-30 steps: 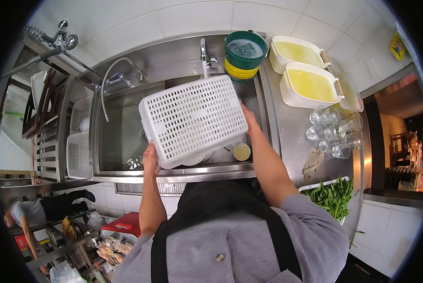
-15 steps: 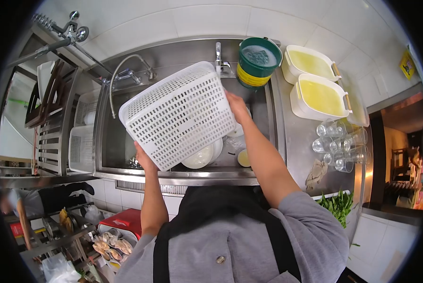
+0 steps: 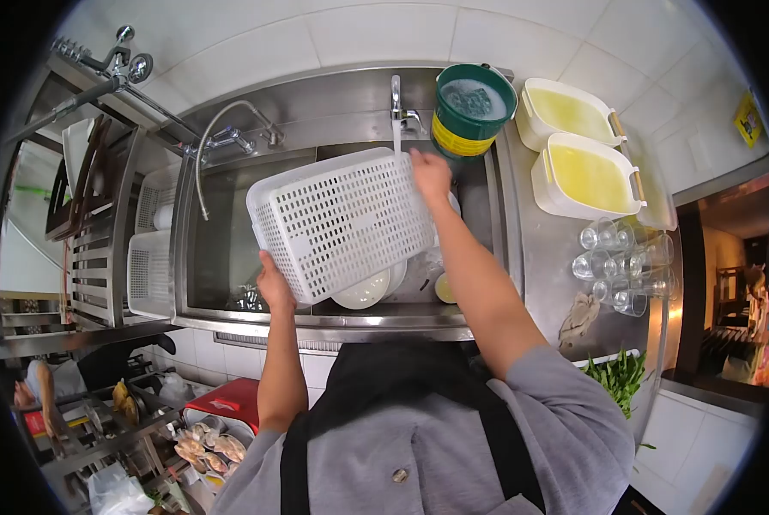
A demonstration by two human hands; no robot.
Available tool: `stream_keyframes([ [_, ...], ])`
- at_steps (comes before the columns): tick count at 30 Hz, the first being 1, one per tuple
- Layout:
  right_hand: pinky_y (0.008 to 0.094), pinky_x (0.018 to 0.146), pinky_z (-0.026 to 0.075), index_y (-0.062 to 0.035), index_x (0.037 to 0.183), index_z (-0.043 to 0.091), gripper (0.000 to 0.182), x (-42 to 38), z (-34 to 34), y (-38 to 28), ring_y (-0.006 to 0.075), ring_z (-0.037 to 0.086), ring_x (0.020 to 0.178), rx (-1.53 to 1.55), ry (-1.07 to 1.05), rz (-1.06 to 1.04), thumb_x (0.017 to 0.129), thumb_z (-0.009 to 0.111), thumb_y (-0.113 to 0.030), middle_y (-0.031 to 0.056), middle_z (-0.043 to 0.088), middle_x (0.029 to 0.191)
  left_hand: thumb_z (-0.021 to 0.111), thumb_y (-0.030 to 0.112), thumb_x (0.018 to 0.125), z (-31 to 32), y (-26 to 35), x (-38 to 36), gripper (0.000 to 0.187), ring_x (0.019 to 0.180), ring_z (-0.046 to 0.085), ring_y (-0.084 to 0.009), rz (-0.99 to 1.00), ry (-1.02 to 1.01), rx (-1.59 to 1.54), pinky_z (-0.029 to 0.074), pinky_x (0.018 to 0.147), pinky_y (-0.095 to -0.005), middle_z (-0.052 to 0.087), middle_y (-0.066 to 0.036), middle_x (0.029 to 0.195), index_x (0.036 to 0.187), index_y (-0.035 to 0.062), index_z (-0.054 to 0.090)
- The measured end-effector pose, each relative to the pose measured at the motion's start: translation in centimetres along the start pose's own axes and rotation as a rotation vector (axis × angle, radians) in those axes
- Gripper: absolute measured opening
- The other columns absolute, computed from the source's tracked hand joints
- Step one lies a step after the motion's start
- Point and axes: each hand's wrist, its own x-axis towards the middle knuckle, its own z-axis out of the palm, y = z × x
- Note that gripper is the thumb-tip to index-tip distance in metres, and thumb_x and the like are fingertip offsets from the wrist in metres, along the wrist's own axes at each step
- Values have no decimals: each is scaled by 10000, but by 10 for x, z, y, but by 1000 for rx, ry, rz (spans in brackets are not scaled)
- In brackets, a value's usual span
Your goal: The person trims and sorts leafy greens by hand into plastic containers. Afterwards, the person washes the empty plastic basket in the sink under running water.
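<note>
A white perforated plastic basket (image 3: 342,227) is held tilted over the sink (image 3: 221,257), its holed face toward me. My left hand (image 3: 275,281) grips its lower left edge. At the upper right edge is my right hand (image 3: 431,176), fingers closed around the rim and partly hidden. Water from the faucet (image 3: 396,101) streams down onto the basket's upper right corner. Below the basket, a white bowl (image 3: 361,292) and other dishes lie in the sink, partly covered by it. A small yellowish round dish (image 3: 445,287) lies near my right forearm.
A green bucket (image 3: 473,107) of soapy water stands at the sink's back right corner. Two white tubs (image 3: 543,193) of yellow liquid, several glasses (image 3: 620,262) and a cloth (image 3: 580,319) occupy the right counter. White baskets (image 3: 150,270) sit on the left. A curved spray hose (image 3: 201,172) arches over the sink.
The basket has come down and slightly right, now with its corner under the running water. Both hands have shifted with it, the left one rightward.
</note>
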Motion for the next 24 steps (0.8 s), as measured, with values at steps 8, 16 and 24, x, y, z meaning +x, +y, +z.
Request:
stream_keyframes([
  [8, 495, 849, 542, -30, 922, 758, 390, 78, 48, -10, 409, 690, 988, -352, -45, -101, 944, 512, -332, 229, 715, 1055, 469, 533, 1036, -19, 9, -23, 704, 904, 714, -236, -46, 87, -1, 585, 767, -351, 705, -166, 1113, 1251, -130, 570],
  [16, 516, 998, 448, -72, 1124, 548, 195, 110, 52, 6, 250, 542, 1121, 1429, 47, 645, 979, 421, -107, 92, 561, 1148, 434, 484, 1056, -80, 42, -62, 603, 1003, 718, -295, -93, 190, -302, 623, 819, -434, 671, -163, 1233, 1323, -49, 530],
  [24, 421, 832, 483, -335, 1530, 305, 700, 150, 60, 10, 166, 532, 816, 1368, -575, 283, 946, 583, -68, -6, 536, 924, 384, 597, 1029, -127, 48, -104, 680, 1332, 526, -310, -56, -2, -733, 392, 1119, -552, 532, -94, 1472, 1482, 94, 446],
])
